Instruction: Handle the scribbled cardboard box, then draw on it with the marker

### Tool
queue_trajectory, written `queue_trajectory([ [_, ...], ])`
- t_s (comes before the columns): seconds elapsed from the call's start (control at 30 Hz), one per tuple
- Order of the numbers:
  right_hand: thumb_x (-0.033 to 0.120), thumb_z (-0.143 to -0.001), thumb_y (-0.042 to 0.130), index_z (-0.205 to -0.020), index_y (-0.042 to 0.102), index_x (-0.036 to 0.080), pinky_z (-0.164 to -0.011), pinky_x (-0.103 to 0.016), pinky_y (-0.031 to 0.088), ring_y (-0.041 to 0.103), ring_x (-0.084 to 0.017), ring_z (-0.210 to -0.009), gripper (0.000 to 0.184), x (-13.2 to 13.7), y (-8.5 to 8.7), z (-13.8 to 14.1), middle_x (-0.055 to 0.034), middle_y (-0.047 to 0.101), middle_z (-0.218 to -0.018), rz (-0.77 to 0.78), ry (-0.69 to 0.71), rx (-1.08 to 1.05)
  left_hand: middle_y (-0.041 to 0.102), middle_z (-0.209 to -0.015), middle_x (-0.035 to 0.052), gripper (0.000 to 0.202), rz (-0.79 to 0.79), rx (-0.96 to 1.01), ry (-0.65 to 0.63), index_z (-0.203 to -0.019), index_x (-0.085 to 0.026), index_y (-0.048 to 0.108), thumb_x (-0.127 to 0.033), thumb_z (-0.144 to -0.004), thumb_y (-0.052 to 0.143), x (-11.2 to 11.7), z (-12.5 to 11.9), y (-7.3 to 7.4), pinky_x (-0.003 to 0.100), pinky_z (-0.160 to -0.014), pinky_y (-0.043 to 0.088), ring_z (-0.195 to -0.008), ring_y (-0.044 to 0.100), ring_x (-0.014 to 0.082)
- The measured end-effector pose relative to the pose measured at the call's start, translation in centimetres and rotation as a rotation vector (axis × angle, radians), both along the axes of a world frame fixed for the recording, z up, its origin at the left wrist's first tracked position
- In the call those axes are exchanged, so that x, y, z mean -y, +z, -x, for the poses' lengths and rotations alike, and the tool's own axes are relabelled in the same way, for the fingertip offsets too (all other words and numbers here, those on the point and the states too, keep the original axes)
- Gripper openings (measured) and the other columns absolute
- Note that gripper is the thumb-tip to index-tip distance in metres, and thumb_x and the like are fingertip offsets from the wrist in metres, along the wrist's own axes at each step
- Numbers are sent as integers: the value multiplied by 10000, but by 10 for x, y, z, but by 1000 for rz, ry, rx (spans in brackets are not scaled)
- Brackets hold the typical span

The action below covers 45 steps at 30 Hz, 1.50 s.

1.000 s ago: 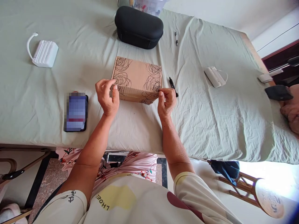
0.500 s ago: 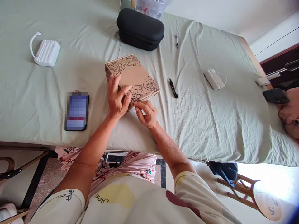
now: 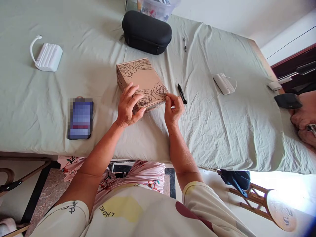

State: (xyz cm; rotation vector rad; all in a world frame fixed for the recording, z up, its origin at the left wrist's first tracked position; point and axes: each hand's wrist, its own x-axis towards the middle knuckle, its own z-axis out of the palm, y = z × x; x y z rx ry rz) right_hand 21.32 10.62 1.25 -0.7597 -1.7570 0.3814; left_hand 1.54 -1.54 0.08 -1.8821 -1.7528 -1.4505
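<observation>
A brown cardboard box (image 3: 140, 77) with black scribbled circles drawn in its top corners stands on the cloth-covered table in front of me. Spread fingers of my left hand (image 3: 128, 107) rest on the near left part of its top, the thumb by the near edge. At the box's near right corner my right hand (image 3: 174, 107) is closed in a pinch, thumb and forefinger touching the corner edge. Just beyond that hand lies a black marker (image 3: 182, 93). The underside of the box is hidden.
Behind the box sit a black zip case (image 3: 146, 33) and a clear plastic tub (image 3: 158, 8). A phone (image 3: 80, 118) and a white power bank (image 3: 49, 57) lie left. On the right are a pen (image 3: 185, 44) and another white power bank (image 3: 224, 84). A wooden stool (image 3: 281, 210) stands below.
My right hand has moved right along the near edge of the box to its corner. The box has shifted slightly right, and my left hand's fingers have slid a little along it.
</observation>
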Motion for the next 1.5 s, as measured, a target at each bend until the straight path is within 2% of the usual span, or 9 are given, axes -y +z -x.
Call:
queue_trajectory([
  [0.13, 628, -1060, 544, -948, 718, 217, -664, -279, 491, 574, -113, -699, 461, -7, -1, -3, 6, 633, -808, 80, -36, -50, 596, -1583, 118, 559, 42, 31, -6, -1236, -262, 660, -711, -1050, 383, 0, 2, 1, 654, -1329, 344, -1634, 392, 374],
  [0.33, 672, -1041, 542, -892, 610, 232, -670, -277, 526, 603, -110, -700, 469, 4, -6, 5, 23, 591, -780, 172, 132, -97, 520, -1648, 88, 480, -40, 109, 105, -1204, -273, 724, -543, -1102, 340, -3, 11, -7, 581, -1339, 365, -1598, 446, 309],
  [0.43, 606, -1046, 582, -989, 633, 238, -665, -272, 547, 615, -106, -700, 375, 19, -4, 12, 23, 609, -806, 121, 207, -75, 534, -1626, 61, 388, -61, 201, 203, -1264, -312, 728, -451, -1089, 410, -4, 17, -14, 571, -1339, 365, -1594, 453, 296],
  [0.53, 491, -1067, 596, -1125, 663, 241, -691, -279, 584, 640, -110, -706, 265, 39, -2, 19, 13, 661, -830, 48, 334, -1, 521, -1641, 47, 348, -56, 279, 269, -1317, -341, 715, -410, -1045, 509, -4, 18, -18, 635, -1375, 263, -1642, 380, 333],
  [0.67, 359, -1090, 559, -1218, 669, 247, -719, -280, 620, 690, -114, -735, 202, 60, -5, 27, -18, 748, -930, -31, 464, 96, 543, -1640, 59, 368, -12, 271, 276, -1278, -284, 709, -470, -1040, 499, -2, 13, -16, 667, -1378, 208, -1703, 249, 337],
  [0.77, 325, -1097, 549, -1259, 677, 241, -735, -272, 628, 715, -112, -768, 223, 62, -7, 29, -39, 778, -1003, -55, 487, 112, 624, -1566, 61, 412, -4, 179, 224, -1240, -272, 689, -535, -1068, 421, 1, 6, -10, 626, -1358, 265, -1681, 311, 293],
  [0.93, 275, -1091, 579, -1219, 729, 266, -738, -253, 611, 717, -110, -792, 197, 54, -5, 27, -23, 779, -972, -85, 458, 54, 718, -1427, 63, 445, -41, -37, 90, -1288, -296, 645, -610, -1049, 439, 6, -6, 1, 537, -1276, 407, -1515, 547, 276],
  [1.17, 466, -1089, 555, -1180, 766, 251, -737, -307, 630, 700, -138, -758, 315, 33, -3, 18, -43, 779, -956, 53, 285, 112, 718, -1408, 96, 468, 20, -7, 51, -1228, -276, 652, -660, -987, 539, 5, -5, 6, 578, -1279, 398, -1490, 565, 347],
  [1.5, 560, -1055, 566, -1134, 775, 237, -772, -326, 593, 696, -162, -849, 393, -26, -10, -13, -37, 730, -963, 131, -22, -75, 740, -1357, 89, 421, 17, 45, 5, -1124, -270, 619, -564, -1060, 326, 5, 3, 6, 596, -1271, 440, -1489, 566, 307],
])
